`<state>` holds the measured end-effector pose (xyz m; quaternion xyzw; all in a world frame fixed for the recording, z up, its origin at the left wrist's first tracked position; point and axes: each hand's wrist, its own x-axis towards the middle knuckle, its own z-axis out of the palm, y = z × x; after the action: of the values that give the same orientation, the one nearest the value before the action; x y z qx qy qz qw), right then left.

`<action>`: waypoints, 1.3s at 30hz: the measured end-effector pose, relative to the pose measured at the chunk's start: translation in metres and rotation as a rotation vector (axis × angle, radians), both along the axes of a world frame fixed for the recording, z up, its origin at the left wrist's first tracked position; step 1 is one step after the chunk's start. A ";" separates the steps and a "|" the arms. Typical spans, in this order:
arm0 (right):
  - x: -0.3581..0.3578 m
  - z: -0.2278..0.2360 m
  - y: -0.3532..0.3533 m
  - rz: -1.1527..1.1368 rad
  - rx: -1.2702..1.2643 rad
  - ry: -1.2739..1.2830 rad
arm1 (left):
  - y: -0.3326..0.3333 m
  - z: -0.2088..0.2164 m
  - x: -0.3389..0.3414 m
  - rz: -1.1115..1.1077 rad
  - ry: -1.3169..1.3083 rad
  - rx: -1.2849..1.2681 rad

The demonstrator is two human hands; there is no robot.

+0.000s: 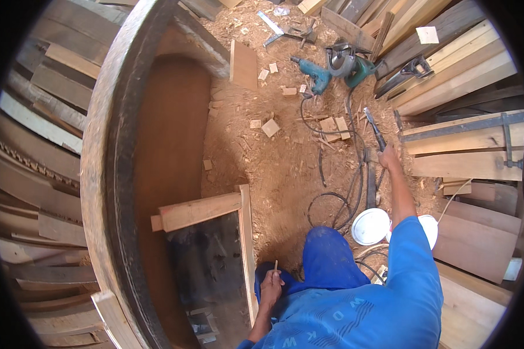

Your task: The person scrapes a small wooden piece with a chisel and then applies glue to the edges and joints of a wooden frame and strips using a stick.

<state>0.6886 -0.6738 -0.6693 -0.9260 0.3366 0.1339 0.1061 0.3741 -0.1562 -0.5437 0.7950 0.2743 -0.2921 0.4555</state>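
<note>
Head view, looking down: a person in blue clothing (355,311) above a shaving-strewn floor (273,198). The right hand (389,158), arm stretched forward, appears closed around the near end of a slim dark-handled tool (376,130) — its long axis points away and slightly left, bright metal end outermost. The left hand (272,286), well apart and farther from it, curls around a thin wooden stick (276,265) beside a wooden frame (247,244).

left hand (272,286): curled, close in | right hand (389,158): curled, arm (403,195) outstretched
</note>
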 end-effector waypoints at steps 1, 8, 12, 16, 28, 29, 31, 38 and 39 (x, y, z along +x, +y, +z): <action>0.008 -0.016 -0.012 0.004 0.070 0.062 | 0.003 -0.004 0.002 -0.008 0.025 -0.006; 0.024 -0.062 -0.015 -0.049 0.168 0.139 | 0.005 -0.002 0.007 -0.146 0.061 0.115; 0.008 -0.033 0.017 -0.274 0.552 -0.085 | -0.012 0.015 0.036 0.005 0.127 -0.101; -0.076 0.027 0.102 -0.182 1.046 -0.371 | -0.029 0.026 0.073 0.070 -0.035 -0.229; -0.209 0.230 0.318 0.187 1.772 -0.335 | 0.008 0.107 0.066 0.392 -0.576 -0.533; -0.222 0.248 0.326 0.267 1.827 -0.266 | 0.014 0.114 0.054 0.411 -0.605 -0.616; -0.248 0.280 0.342 0.427 1.903 -0.194 | 0.030 0.126 0.028 0.416 -0.660 -0.738; -0.322 0.311 0.403 0.391 2.114 0.000 | 0.047 0.153 -0.034 0.518 -0.840 -0.674; -0.329 0.311 0.405 0.479 2.138 -0.016 | 0.045 0.171 -0.044 0.524 -0.826 -0.764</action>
<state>0.3597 -0.2685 -0.3587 -0.3981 -0.1430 0.3679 0.8281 0.3305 -0.1108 -0.3727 0.5294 0.1376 0.0836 0.8329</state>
